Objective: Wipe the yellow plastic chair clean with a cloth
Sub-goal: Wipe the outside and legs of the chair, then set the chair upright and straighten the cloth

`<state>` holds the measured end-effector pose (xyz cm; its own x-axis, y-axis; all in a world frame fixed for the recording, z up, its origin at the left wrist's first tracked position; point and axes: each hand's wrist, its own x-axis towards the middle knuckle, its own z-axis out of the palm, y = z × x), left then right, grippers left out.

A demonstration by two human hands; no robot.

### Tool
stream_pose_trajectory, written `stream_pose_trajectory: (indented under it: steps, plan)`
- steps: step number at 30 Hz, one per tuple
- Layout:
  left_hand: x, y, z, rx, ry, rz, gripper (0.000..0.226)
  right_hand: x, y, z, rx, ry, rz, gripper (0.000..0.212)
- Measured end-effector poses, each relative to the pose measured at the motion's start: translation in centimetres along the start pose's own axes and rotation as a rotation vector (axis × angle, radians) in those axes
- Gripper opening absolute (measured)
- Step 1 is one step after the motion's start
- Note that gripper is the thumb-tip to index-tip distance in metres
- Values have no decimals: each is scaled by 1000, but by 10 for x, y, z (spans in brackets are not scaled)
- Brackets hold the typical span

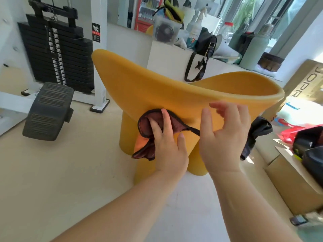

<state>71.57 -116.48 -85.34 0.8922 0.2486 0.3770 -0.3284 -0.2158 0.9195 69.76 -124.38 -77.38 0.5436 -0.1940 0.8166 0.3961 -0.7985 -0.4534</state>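
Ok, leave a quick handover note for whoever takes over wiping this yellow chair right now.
Left hand: pressing the dark red cloth flat against the outer back of the yellow chair.
Right hand: open, fingers spread on the shell beside the cloth, holding nothing.
Done: cannot tell how much has been wiped.
Left: probably the rim, inner seat and legs.

The chair [157, 88] was a plain mustard yellow all over. The cloth [148, 126] was dark maroon with black edging and an orange underside. The weight stack [57, 55] was black, the floor [61, 163] pale beige, and the counter [167, 55] cream white.
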Motion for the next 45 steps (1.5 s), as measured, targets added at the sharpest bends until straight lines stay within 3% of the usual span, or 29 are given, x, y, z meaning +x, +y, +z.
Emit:
stream_pose_trajectory:
  steps: [3, 8, 12, 19, 23, 28, 34, 40, 43, 45]
  plan:
    - [-4, -5, -6, 35, -31, 46, 82, -36, 22, 8, 51, -204, 234, 19]
    - [-21, -10, -20, -9, -235, 122, 75, -56, 37, 16, 136, -399, 349, 35]
    - [-29, -14, -25, -58, -368, 90, 65, -58, 53, 10, 271, -537, 441, 17]
    - [-36, -13, -9, 95, -489, -3, 48, -73, 95, -18, 313, -528, 772, 21]
    - [-41, -8, -2, 387, -588, 53, 31, -78, 113, -28, 150, -529, 875, 27]
    - [-34, 26, -4, 519, -702, 20, 36, -61, 104, -47, 16, -527, 947, 30]
    - [3, 110, -10, 612, -724, 120, 42, 9, 65, -86, -74, -612, 983, 31]
    - [52, 186, 5, 791, -610, 405, 38, 90, 52, -105, -3, -658, 1191, 49]
    - [76, 196, 16, 1035, -642, 288, 54, 128, 55, -112, 57, -652, 1291, 57]
    - [88, 195, 22, 1085, -702, 141, 58, 147, 59, -112, 104, -656, 1334, 48]
